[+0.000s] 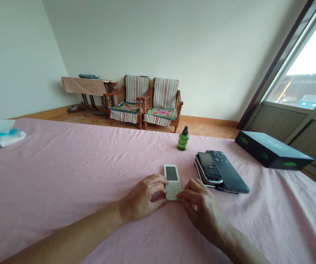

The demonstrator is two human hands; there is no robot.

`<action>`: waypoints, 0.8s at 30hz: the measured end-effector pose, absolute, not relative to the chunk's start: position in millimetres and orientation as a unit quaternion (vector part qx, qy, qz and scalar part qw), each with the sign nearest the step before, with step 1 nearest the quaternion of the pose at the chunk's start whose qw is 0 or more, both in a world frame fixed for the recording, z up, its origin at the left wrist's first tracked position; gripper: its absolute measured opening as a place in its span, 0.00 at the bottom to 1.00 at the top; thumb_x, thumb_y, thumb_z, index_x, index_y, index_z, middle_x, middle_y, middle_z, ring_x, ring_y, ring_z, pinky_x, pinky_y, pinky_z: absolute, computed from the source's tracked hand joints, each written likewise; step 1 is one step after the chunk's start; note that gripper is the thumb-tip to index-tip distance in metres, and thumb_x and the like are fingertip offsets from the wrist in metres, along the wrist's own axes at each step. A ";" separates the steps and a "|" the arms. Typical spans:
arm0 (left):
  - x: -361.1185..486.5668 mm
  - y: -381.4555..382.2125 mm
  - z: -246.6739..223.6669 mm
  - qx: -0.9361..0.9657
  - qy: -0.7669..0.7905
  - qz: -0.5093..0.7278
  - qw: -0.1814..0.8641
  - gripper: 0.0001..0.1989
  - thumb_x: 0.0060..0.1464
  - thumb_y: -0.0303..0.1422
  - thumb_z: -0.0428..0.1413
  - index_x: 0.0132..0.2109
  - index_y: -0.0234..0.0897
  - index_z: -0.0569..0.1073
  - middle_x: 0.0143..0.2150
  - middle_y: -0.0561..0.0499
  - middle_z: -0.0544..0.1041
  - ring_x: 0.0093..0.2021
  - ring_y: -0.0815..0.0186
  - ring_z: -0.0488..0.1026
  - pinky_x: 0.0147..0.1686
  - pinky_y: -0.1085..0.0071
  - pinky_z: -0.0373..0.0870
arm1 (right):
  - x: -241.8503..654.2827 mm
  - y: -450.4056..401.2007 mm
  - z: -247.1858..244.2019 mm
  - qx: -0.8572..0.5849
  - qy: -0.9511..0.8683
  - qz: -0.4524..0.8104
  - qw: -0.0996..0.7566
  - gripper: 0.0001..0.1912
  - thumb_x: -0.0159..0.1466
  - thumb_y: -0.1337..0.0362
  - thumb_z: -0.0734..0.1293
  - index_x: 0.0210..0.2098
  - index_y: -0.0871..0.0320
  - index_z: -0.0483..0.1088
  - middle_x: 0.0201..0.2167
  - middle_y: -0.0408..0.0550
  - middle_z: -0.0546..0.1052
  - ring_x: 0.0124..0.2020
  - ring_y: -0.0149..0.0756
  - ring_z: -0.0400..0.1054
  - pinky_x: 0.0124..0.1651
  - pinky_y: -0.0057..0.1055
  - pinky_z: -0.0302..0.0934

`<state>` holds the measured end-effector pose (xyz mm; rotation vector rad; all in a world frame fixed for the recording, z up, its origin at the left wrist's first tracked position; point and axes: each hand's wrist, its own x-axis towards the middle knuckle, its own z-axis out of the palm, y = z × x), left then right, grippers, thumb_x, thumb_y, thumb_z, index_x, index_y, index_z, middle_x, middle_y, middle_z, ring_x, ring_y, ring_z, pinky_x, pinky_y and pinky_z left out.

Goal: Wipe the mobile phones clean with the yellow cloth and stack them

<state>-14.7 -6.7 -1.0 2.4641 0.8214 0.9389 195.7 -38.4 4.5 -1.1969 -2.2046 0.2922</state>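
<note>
A white keypad phone (172, 174) lies face up on the pink cloth (92, 161), its dark screen pointing away from me. My left hand (147, 196) grips its left edge, fingertips beside the keys and thumb near the lower corner. At the lower right corner, my right hand (202, 205) pinches the phone with curled fingers. Just right of it, a black keypad phone (209, 167) rests on top of other phones. Beside that stack lies a large dark phone or tablet (229, 174) with a flower pattern at its far end.
A green spray bottle (183, 139) stands beyond the phones. At the far right sits a black box (273, 150); a tissue pack (2, 137) lies at the far left. Past the cloth's far edge are two wooden chairs (162, 113) and a covered sewing table (85, 86).
</note>
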 end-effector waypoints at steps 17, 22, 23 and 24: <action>-15.4 -6.2 1.0 0.869 0.293 0.341 0.209 0.05 0.51 0.27 0.61 0.35 0.37 0.73 0.45 0.46 0.76 0.49 0.61 0.71 0.50 0.65 0.68 | 191.0 -42.9 6.3 -0.408 -0.856 0.120 0.294 0.16 0.56 0.80 0.60 0.33 0.55 0.73 0.31 0.46 0.67 0.34 0.37 0.59 0.36 0.32 0.54; -15.4 -6.3 1.1 0.871 0.291 0.337 0.206 0.05 0.51 0.27 0.61 0.35 0.37 0.73 0.45 0.46 0.76 0.49 0.60 0.70 0.50 0.65 0.67 | 188.6 -39.4 4.6 -0.397 -0.864 0.095 0.293 0.18 0.58 0.79 0.61 0.37 0.52 0.75 0.33 0.46 0.69 0.35 0.37 0.60 0.37 0.33 0.55; -15.3 -6.5 1.4 0.871 0.292 0.337 0.205 0.04 0.51 0.27 0.61 0.35 0.37 0.73 0.45 0.46 0.76 0.49 0.60 0.70 0.50 0.65 0.68 | 188.0 -38.2 4.2 -0.401 -0.863 0.091 0.295 0.18 0.58 0.79 0.61 0.37 0.51 0.75 0.33 0.46 0.69 0.35 0.37 0.60 0.38 0.33 0.55; -15.2 -6.8 1.7 0.871 0.292 0.337 0.206 0.04 0.51 0.27 0.60 0.35 0.37 0.73 0.45 0.47 0.76 0.49 0.60 0.71 0.50 0.65 0.68 | 187.4 -37.1 4.0 -0.406 -0.860 0.088 0.296 0.17 0.57 0.79 0.62 0.37 0.52 0.75 0.33 0.46 0.69 0.36 0.37 0.60 0.38 0.33 0.55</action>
